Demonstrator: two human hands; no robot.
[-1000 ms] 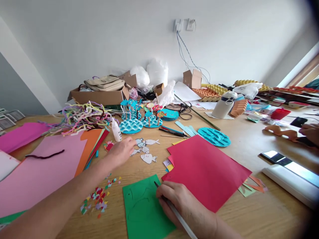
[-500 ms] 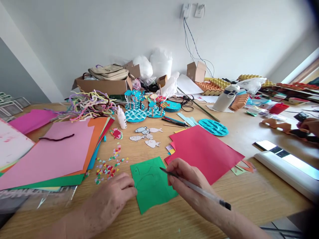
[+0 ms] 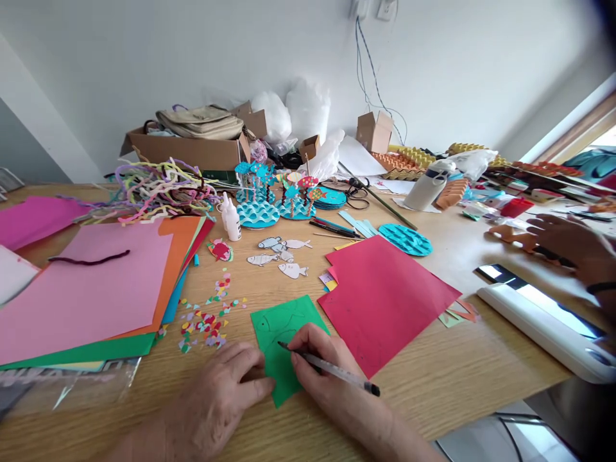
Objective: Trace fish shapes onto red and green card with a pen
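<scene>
A piece of green paper (image 3: 285, 380) with thin drawn outlines, one of them a fish, lies on the table in front of me. My left hand (image 3: 224, 394), fingers bent, presses on its left edge with the thumb on the paper. My right hand (image 3: 332, 378) is closed round a pen (image 3: 344, 373) with a clear barrel. The pen tip is at the middle of the green paper, below the fish outline. Above it lie several cut-out paper fish (image 3: 292, 270) and small coloured confetti pieces (image 3: 206, 326).
Red paper (image 3: 389, 295) lies right of the green sheet; a pink-topped paper stack (image 3: 96, 295) lies left. Behind stand glue bottles (image 3: 231, 221), blue fish models (image 3: 257, 215) and pipe cleaners (image 3: 163, 189). Another person's hand (image 3: 570, 244) is at right, near a white device (image 3: 534, 327).
My right hand has moved the pen left and down to the middle of the green paper. My left thumb reaches further onto the sheet. The other person's hand extends further in, and the view has shifted.
</scene>
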